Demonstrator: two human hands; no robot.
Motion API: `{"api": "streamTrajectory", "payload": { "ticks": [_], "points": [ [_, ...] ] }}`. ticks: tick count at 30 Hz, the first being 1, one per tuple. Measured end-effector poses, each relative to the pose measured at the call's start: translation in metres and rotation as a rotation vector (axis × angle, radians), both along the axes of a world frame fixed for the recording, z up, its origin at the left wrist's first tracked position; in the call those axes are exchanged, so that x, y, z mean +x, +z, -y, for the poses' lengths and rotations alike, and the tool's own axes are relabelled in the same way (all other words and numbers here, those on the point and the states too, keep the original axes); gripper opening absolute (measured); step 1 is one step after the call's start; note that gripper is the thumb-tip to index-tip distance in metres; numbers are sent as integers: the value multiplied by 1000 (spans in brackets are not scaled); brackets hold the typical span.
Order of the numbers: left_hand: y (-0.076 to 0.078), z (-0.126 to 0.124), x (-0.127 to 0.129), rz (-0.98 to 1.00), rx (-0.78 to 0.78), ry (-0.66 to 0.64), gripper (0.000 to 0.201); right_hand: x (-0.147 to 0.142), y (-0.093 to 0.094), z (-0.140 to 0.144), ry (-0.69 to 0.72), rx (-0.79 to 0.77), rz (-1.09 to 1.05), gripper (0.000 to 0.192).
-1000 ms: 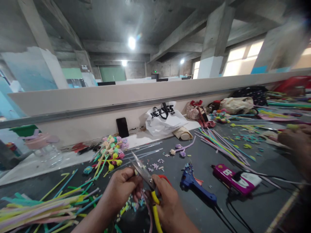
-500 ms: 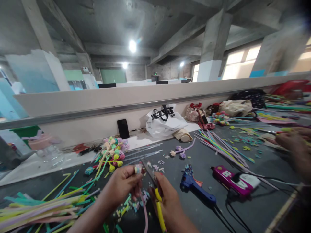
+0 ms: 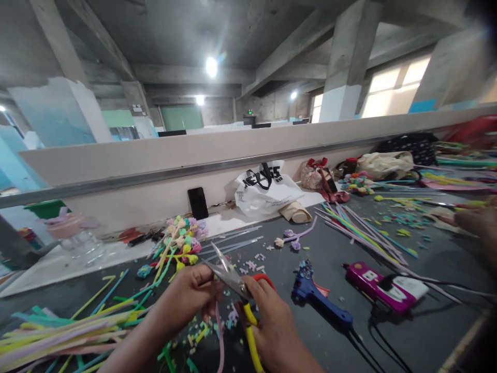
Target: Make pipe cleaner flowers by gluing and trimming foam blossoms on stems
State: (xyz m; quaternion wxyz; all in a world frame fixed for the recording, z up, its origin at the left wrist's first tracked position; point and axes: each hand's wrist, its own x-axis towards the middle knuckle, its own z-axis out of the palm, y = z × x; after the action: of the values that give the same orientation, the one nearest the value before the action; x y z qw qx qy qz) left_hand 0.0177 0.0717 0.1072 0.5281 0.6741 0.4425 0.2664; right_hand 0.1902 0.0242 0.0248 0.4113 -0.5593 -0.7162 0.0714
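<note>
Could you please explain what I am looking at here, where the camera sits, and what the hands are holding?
The camera is worn on a person's head and looks down at a dark worktable. There is no machine: both bare hands are the wearer's own. The right hand grips yellow-handled scissors, blades open. The left hand pinches a pink fuzzy craft stem beside the blades. Around them lie a pile of coloured stems, small cut scraps, a blue glue gun, a bunch of small flowers and a white bag. Another person's hand shows blurred at the right edge.
</note>
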Motion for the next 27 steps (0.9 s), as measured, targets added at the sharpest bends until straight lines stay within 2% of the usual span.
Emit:
{"api": "streamTrajectory", "payload": {
  "ticks": [7, 17, 24, 27],
  "points": [
    [0, 1, 1, -23, 18, -4, 20, 0, 2, 1, 4, -34, 17, 47],
    [3, 6, 5, 6, -37, 18, 16, -3, 2, 2, 12, 72, -30, 38],
    [5, 7, 7, 4, -96, 12, 25, -4, 5, 6, 106, 29, -106, 22],
    [4, 4, 6, 63, -101, 12, 23, -5, 8, 4, 98, 6, -218, 25]
  ]
}}
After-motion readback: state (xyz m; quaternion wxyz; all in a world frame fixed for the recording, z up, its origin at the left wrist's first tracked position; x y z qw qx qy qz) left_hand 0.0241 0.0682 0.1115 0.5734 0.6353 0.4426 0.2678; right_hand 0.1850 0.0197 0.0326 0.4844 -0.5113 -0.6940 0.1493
